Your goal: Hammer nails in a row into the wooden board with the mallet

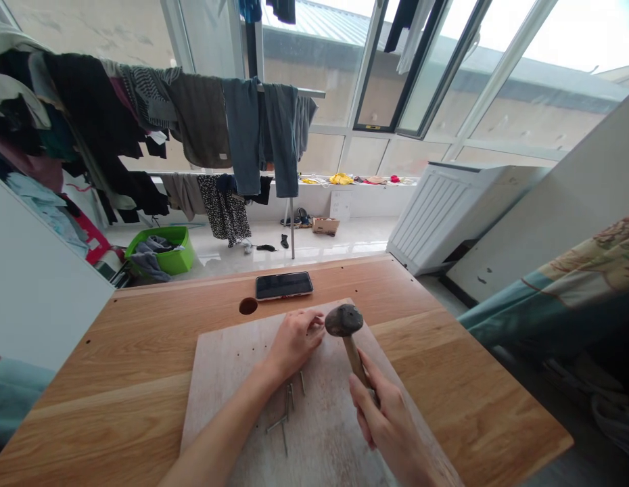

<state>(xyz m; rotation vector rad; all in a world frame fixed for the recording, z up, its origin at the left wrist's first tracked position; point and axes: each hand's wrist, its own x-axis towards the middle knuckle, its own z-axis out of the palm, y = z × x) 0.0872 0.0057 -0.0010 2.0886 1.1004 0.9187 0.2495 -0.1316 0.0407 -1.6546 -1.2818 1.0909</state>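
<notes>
My right hand (388, 419) is wrapped round the wooden handle of a hammer (345, 323), whose dark metal head hangs just above the pale board (233, 379). My left hand (294, 340) rests on the board with its fingers pinched together right under the hammer head; whatever they pinch is too small to make out. Several loose nails (287, 406) lie on the board between my two forearms. A few small holes dot the board's left part.
The board lies on a wooden table (116, 379) with a round hole (248, 306). A black phone (284, 285) lies at the far edge. Beyond stand a clothes rack (243, 135), a green basin (165, 250) and a white unit (446, 210).
</notes>
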